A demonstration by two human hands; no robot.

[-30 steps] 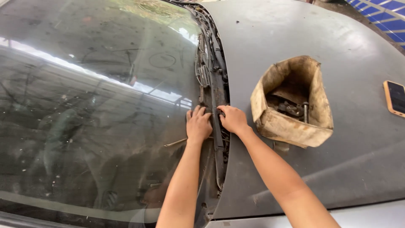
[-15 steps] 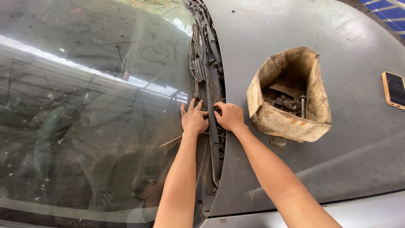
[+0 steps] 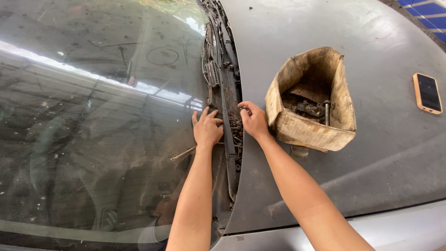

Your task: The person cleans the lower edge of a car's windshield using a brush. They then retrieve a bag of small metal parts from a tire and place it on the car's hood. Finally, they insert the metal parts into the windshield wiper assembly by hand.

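Head view: the left hand lies flat, fingers spread, at the windshield's lower edge. The right hand pinches something small just beside the wiper arm, which runs lengthwise between both hands. A dirty open tool bag sits right of them on the hood.

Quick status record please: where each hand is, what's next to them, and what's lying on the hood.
left hand: flat, fingers spread, at the lower edge of the dusty glass windscreen
right hand: fingers curled at the grimy black wiper arm in the cowl gap; grip unclear
beside right hand: worn tan canvas tool bag, open, metal tools inside
hood: grey metal car hood, dusty
far right: phone in an orange case, flat on hood
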